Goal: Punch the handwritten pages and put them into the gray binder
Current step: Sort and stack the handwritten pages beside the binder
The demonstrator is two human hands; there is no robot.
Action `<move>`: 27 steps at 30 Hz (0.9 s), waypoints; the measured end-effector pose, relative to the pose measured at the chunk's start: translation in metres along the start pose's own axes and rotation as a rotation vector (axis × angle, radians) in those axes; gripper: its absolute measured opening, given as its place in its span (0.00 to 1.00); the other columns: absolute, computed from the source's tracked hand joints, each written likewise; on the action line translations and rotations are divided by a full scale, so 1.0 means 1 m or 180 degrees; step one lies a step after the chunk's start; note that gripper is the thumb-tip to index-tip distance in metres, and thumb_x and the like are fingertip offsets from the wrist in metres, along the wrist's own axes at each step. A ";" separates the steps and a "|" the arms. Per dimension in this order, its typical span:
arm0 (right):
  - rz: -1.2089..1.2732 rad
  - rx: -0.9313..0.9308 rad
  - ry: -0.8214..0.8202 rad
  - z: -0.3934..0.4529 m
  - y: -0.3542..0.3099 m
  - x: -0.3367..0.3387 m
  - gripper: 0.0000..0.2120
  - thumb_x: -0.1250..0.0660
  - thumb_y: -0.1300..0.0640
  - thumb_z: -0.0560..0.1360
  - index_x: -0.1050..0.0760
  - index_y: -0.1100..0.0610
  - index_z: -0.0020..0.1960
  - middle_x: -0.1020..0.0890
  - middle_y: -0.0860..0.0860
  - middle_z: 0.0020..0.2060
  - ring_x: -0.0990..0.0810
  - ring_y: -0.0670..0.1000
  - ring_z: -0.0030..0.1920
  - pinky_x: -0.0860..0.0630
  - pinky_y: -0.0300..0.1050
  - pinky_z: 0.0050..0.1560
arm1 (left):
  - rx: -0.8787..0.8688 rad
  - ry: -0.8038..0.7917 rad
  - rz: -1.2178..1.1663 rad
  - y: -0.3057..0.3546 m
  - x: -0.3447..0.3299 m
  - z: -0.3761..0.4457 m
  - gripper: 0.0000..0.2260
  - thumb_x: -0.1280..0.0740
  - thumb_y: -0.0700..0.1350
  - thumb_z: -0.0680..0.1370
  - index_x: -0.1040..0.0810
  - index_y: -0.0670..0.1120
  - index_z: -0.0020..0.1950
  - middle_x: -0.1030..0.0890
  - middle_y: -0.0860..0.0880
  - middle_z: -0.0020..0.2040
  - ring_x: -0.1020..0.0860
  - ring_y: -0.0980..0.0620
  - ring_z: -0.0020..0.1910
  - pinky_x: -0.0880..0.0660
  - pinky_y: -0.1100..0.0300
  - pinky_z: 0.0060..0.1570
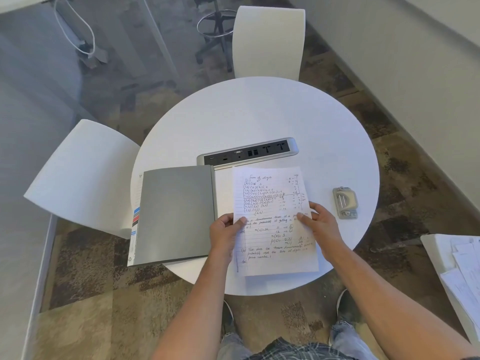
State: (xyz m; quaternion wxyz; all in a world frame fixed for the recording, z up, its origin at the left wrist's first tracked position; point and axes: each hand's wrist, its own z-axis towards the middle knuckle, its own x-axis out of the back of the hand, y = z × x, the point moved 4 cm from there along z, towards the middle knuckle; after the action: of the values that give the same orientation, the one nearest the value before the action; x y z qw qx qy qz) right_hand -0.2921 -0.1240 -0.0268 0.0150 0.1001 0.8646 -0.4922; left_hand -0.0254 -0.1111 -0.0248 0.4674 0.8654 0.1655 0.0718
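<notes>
the handwritten page [272,219] was headed "sum of digits", with rows of bracketed number pairs below. lower it read "n(s)=36", "n(e)=3" and "two dice are thrown simultaneously". print on the binder's [176,214] label strip could not be read.

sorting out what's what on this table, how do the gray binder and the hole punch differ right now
The gray binder lies open and flat to the left of the handwritten pages, its cover overhanging the table edge; the hole punch sits to their right, fully on the table. The binder is large, thin and plain gray; the punch is small, blocky and pale metallic. Neither is being touched: both hands hold the pages.
</notes>
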 end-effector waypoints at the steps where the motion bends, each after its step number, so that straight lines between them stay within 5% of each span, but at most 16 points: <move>1: 0.0053 -0.0003 0.0102 0.000 0.000 0.002 0.17 0.27 0.60 0.79 0.22 0.57 0.67 0.11 0.54 0.49 0.12 0.57 0.50 0.17 0.58 0.56 | -0.0030 0.0000 -0.0002 -0.001 0.000 0.000 0.07 0.23 0.34 0.72 0.15 0.41 0.48 0.13 0.43 0.45 0.16 0.47 0.44 0.17 0.54 0.51; 4: 0.0239 -0.0004 0.0238 -0.003 -0.003 0.006 0.10 0.30 0.55 0.81 0.17 0.59 0.60 0.11 0.53 0.45 0.13 0.53 0.43 0.16 0.53 0.49 | -0.0094 0.0026 -0.0026 -0.003 0.001 0.000 0.07 0.23 0.34 0.73 0.15 0.40 0.49 0.14 0.45 0.43 0.18 0.52 0.40 0.19 0.64 0.43; 7: 0.0382 -0.0038 0.0106 -0.005 -0.005 0.009 0.10 0.32 0.53 0.82 0.15 0.57 0.54 0.11 0.53 0.43 0.13 0.52 0.39 0.17 0.47 0.38 | -0.0072 0.0025 -0.0078 -0.002 0.001 -0.001 0.07 0.23 0.33 0.73 0.15 0.39 0.50 0.14 0.47 0.41 0.17 0.53 0.38 0.18 0.62 0.44; 11: 0.0603 -0.0183 0.0030 -0.001 -0.004 0.011 0.10 0.30 0.52 0.80 0.14 0.58 0.53 0.12 0.57 0.47 0.14 0.55 0.42 0.18 0.53 0.46 | 0.0001 0.0014 -0.0162 -0.005 0.003 0.001 0.10 0.22 0.35 0.72 0.14 0.37 0.52 0.13 0.41 0.46 0.16 0.48 0.43 0.18 0.53 0.53; 19: -0.0610 0.0058 0.0987 0.009 0.000 0.035 0.10 0.28 0.51 0.80 0.16 0.58 0.54 0.12 0.53 0.43 0.16 0.49 0.33 0.22 0.44 0.37 | 0.0111 0.0064 0.0047 -0.016 0.004 0.002 0.07 0.24 0.34 0.74 0.15 0.39 0.50 0.13 0.48 0.41 0.16 0.54 0.38 0.19 0.65 0.41; 24: -0.1951 0.0343 0.2168 0.021 -0.014 0.081 0.21 0.27 0.53 0.78 0.24 0.56 0.68 0.23 0.55 0.60 0.20 0.57 0.57 0.23 0.52 0.57 | 0.0254 0.0252 0.0338 -0.035 0.007 0.004 0.06 0.26 0.34 0.76 0.17 0.44 0.46 0.14 0.49 0.41 0.18 0.54 0.38 0.22 0.65 0.39; 27: -0.2326 0.0012 0.2247 0.035 -0.013 0.106 0.30 0.29 0.49 0.79 0.32 0.57 0.77 0.29 0.61 0.70 0.26 0.63 0.67 0.25 0.62 0.65 | 0.0305 0.0338 0.0610 -0.045 0.008 0.006 0.06 0.27 0.34 0.77 0.18 0.44 0.44 0.16 0.49 0.40 0.20 0.53 0.37 0.24 0.64 0.38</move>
State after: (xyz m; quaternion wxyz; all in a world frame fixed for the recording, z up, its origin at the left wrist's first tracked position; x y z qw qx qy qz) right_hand -0.4008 -0.1433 -0.0470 -0.4515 -0.0486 0.7946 -0.4030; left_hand -0.0260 -0.0902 -0.0660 0.4071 0.8936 0.1098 0.1539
